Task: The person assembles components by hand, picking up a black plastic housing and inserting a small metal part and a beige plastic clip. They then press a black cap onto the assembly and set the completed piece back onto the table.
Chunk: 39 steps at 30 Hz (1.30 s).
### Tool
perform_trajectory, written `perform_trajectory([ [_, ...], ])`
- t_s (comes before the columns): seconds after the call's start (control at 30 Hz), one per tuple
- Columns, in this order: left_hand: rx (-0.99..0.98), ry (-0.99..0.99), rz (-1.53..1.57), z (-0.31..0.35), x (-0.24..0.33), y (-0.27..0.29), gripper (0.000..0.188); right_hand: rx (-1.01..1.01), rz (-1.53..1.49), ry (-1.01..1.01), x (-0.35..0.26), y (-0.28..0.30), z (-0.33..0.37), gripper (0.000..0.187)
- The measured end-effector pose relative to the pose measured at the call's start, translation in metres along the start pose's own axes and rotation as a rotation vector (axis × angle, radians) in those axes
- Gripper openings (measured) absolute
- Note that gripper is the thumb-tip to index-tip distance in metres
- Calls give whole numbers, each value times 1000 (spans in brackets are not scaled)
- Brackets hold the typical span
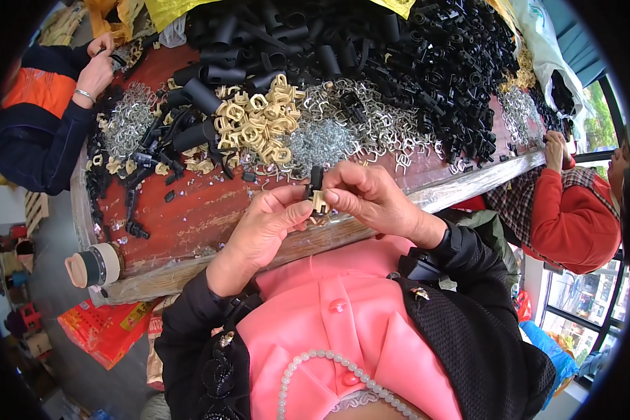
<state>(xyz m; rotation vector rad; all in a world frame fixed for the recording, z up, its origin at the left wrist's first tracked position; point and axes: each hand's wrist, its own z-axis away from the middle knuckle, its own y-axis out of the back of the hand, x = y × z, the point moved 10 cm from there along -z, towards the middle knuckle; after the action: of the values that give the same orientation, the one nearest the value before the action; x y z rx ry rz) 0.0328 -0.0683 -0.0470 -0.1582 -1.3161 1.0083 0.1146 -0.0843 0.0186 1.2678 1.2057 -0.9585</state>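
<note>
Close to the table's front edge, my left hand and my right hand meet around a small black plastic part with a cream clip. The part stands roughly upright, its black end pointing away from me. My left fingers are closed on it from the left. From the right, my right thumb and bent fingers pinch at the cream clip; whether a smaller piece sits between them I cannot tell. Just beyond my hands lie a heap of cream plastic clips, a pile of tiny metal springs and bent metal wire pieces.
Black tubes and a large mound of small black parts cover the far side of the red table. At the left corner sits a cup-like container. People work at the left and right.
</note>
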Motion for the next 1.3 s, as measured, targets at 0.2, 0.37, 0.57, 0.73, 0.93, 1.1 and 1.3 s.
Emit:
perform_trajectory([
  [0.2, 76, -1, -53, 4, 8, 1, 29, 34, -33, -92, 13, 5, 3, 18],
  [0.37, 171, -241, 161, 21, 54, 47, 26, -46, 456, 2, 15, 19, 11, 14],
  [0.57, 479, -306, -444, 62, 68, 98, 26, -258, 632, 105, 18, -10, 7, 15],
  [0.73, 447, -239, -672, 69, 60, 98, 25, -340, 697, 223, 8, -49, -30, 14],
  [0.93, 492, -305, -416, 77, 61, 105, 22, -317, 1057, 216, 29, -95, -87, 16],
  [1.1, 503, -364, -289, 80, 62, 113, 20, -252, 1222, 326, 31, -115, -91, 19],
  [1.3, 496, -380, -153, 77, 56, 113, 20, -267, 1196, 421, 28, -108, -78, 18],
])
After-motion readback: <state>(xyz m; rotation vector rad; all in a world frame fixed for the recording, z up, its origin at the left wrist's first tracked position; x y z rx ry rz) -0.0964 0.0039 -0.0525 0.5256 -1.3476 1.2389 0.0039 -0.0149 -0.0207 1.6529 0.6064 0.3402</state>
